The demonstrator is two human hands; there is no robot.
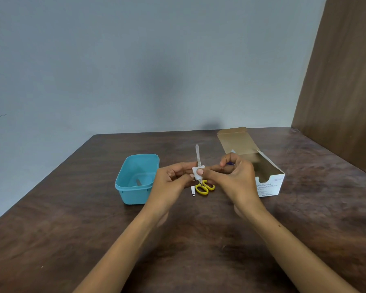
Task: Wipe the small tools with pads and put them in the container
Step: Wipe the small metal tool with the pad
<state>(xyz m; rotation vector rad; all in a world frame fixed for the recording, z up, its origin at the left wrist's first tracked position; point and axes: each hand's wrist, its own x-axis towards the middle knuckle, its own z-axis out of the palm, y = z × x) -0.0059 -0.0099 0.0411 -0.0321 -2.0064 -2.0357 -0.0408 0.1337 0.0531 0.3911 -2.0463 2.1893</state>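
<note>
wiping step in hand. both hands were raised over the table (76,240), between blue container (135,180) and swab box (268,180). right hand (232,178) pinched a white pad (198,173) around the metal file (197,155), tip up; left hand (171,180) gripped its lower end. yellow scissors (205,188) lay beneath, unwiped by my guess. next: draw pad along blade, then drop file in container.

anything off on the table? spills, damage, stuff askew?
Nothing stands out. The swab box is open with its flap up, the blue container sits upright with one tool already inside, and the yellow scissors lie flat. Both hands pinch a white pad around the nail file. No spills or visible damage.
</note>
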